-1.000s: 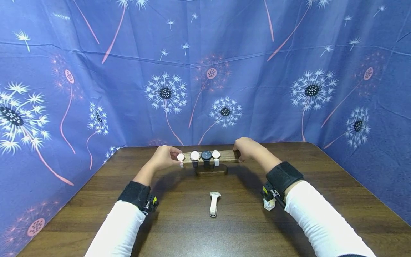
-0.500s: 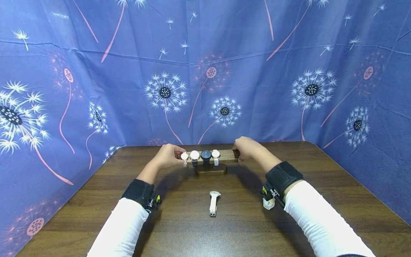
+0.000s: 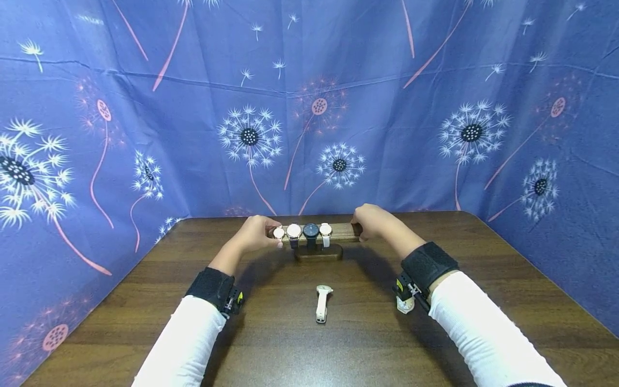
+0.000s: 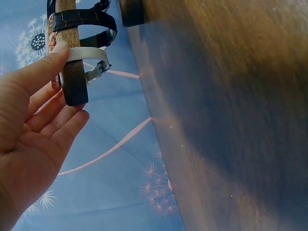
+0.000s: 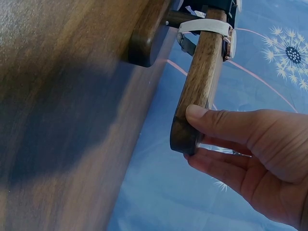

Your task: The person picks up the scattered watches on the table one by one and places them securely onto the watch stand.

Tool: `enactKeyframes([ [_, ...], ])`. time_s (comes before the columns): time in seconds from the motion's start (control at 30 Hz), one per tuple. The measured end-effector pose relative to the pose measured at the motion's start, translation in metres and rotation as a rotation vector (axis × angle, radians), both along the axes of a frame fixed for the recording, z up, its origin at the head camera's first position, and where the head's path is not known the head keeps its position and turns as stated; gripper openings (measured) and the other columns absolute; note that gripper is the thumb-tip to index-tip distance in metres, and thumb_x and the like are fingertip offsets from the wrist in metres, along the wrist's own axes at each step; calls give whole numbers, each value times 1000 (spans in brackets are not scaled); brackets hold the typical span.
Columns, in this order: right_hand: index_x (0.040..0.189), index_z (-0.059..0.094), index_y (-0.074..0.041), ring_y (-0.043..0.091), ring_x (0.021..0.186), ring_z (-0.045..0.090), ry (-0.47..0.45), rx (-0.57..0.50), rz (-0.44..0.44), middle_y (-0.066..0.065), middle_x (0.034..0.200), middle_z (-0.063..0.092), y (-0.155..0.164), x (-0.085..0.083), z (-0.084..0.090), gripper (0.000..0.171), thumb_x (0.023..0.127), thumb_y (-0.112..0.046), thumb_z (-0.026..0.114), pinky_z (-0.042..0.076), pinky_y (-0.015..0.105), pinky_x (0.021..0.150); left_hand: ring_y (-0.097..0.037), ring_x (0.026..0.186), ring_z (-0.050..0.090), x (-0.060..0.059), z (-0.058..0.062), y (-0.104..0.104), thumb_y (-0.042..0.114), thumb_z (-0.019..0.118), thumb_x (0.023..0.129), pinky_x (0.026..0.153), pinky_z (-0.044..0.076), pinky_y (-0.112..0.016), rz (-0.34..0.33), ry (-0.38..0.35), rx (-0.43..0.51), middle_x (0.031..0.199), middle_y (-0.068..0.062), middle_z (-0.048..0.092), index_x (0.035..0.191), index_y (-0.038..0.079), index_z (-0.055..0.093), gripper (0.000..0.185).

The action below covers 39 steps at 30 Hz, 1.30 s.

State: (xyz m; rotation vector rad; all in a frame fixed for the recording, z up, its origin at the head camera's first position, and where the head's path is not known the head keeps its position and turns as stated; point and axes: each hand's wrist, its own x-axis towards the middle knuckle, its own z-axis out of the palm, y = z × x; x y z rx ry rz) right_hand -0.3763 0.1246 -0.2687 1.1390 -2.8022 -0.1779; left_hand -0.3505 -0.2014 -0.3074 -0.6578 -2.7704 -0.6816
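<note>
A wooden watch stand has a horizontal bar above a dark oval base, far back on the table. My left hand pinches a small white-strapped wristwatch near the bar's left end; in the left wrist view the thumb lies at its white strap. Beside it on the bar sit a pale-faced watch on a dark strap, a black watch and another white-strapped watch. My right hand grips the bar's right end, thumb on the near face in the right wrist view.
A white wristwatch lies on its side on the wooden table, mid-front. Another white watch shows partly beneath the right wrist camera. A blue dandelion-print curtain hangs behind the table and along its sides.
My left hand has moved slightly right, sliding the small white-strapped wristwatch along the bar toward the other watches. My right hand has stayed on the bar's right end.
</note>
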Motion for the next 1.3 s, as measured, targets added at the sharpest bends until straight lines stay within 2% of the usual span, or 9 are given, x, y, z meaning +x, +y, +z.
enactKeyframes([
  [0.2,111,70,6,35,101,65,-33,-4,-41,16,106,71,0,0,4,44,74,-13,85,52,42,89,-12,68,52,-1,5,2,17,87,73,68,46,-29,12,2,-22,74,2,64,116,-1,69,50],
  [0.33,110,70,6,35,100,65,-29,-14,-43,16,104,71,2,-1,4,43,74,-12,85,53,42,88,-12,66,50,-2,8,3,16,86,74,64,44,-28,8,-9,-28,76,0,66,116,-2,69,49],
  [0.47,96,74,0,28,83,65,20,-34,-11,8,86,71,4,-4,2,30,70,-9,85,53,40,77,-11,64,49,-2,10,4,16,87,73,61,44,-26,20,-13,-25,83,-3,70,117,-3,69,52],
  [0.57,85,74,-3,22,71,59,31,-47,1,3,73,65,5,-5,2,22,68,-8,85,50,39,69,-11,64,51,-3,10,4,18,88,72,62,45,-26,37,-21,-20,86,-5,71,118,-3,68,54],
  [0.77,86,73,-4,20,70,57,-7,-66,-41,1,73,64,4,-4,3,18,70,-4,83,49,36,67,-14,70,54,-4,7,3,19,87,72,65,47,-29,39,-7,-5,92,-7,72,116,0,70,51],
  [0.97,74,66,-8,17,62,48,-22,-80,-10,-2,66,55,4,1,-6,15,68,4,73,42,33,58,-13,76,60,-1,-1,-2,19,87,72,73,52,-32,32,-24,31,96,-7,72,115,1,70,50],
  [1.1,78,65,-6,18,64,51,-36,-80,11,-1,69,56,6,6,-9,18,67,3,75,44,34,59,-17,84,64,1,-5,-3,22,88,72,79,53,-36,16,-24,24,101,-8,72,115,0,69,52],
  [1.2,95,69,0,23,76,60,-21,-77,18,5,81,64,10,10,-6,30,67,2,79,51,38,69,-22,93,65,5,-2,-3,23,88,71,85,53,-40,16,-24,25,105,-11,71,118,0,68,56],
  [1.3,114,66,6,31,91,64,4,-79,1,15,98,67,16,13,-1,46,68,7,75,53,43,79,-27,100,65,10,5,-5,23,87,73,89,51,-44,28,-10,31,109,-13,70,121,1,66,57],
])
